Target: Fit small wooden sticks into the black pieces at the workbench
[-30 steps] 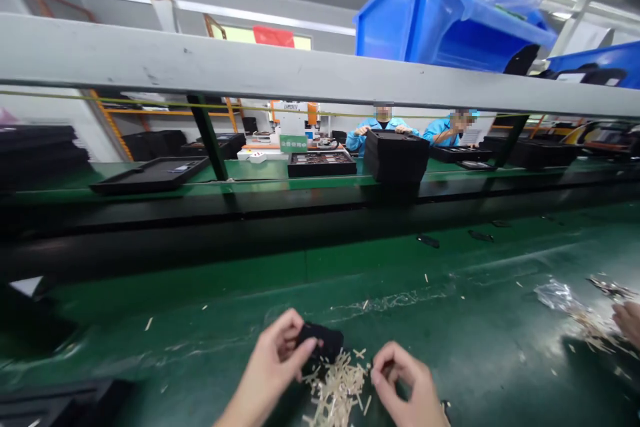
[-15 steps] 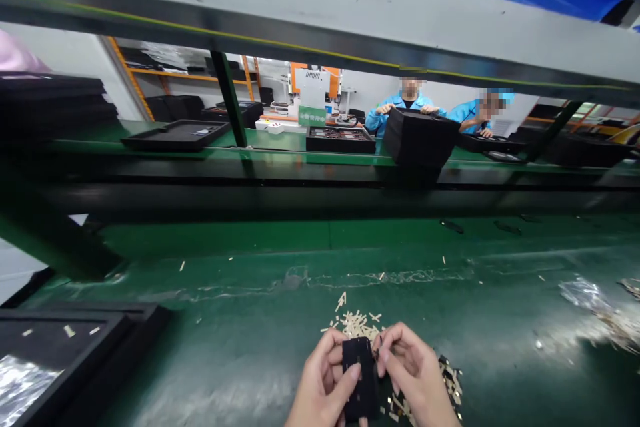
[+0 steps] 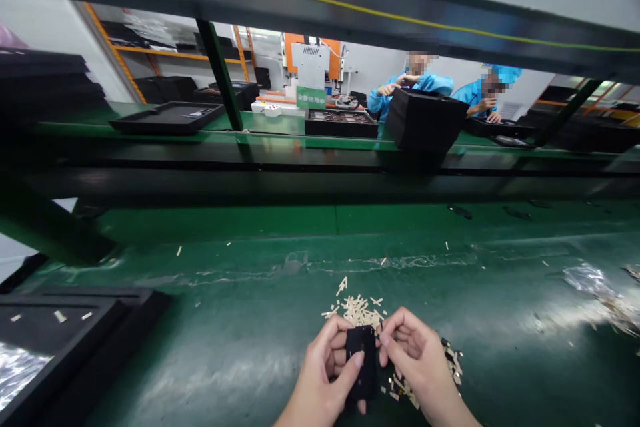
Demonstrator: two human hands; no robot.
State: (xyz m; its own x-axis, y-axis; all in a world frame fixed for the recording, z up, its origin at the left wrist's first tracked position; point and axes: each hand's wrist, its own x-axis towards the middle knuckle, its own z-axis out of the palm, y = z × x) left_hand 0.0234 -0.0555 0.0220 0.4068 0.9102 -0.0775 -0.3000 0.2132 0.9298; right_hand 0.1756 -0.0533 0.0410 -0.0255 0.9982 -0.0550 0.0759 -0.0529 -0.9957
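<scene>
My left hand (image 3: 330, 363) grips a flat black rectangular piece (image 3: 367, 363), its thumb lying across the front face. At the piece's upper right edge, my right hand (image 3: 407, 347) is closed in a pinch; whatever sits between its fingertips is too small to make out. Just beyond the hands lies a heap of small pale strips (image 3: 357, 310) on the green bench. A second scatter of small pieces, pale and dark (image 3: 403, 390), lies beneath and beside my right hand.
Black trays (image 3: 100, 333) stand at the left, holding clear plastic and a few strips. Clear plastic (image 3: 585, 278) and more strips lie at the right. A shelf beam (image 3: 320, 3) crosses overhead. Behind the bench, two people in blue work near stacked black trays (image 3: 425, 117).
The view has tipped downward a little, so the background sits higher. Both hands stay at the black piece in nearly the same pose. A person opposite has shifted their arms over the tray stack.
</scene>
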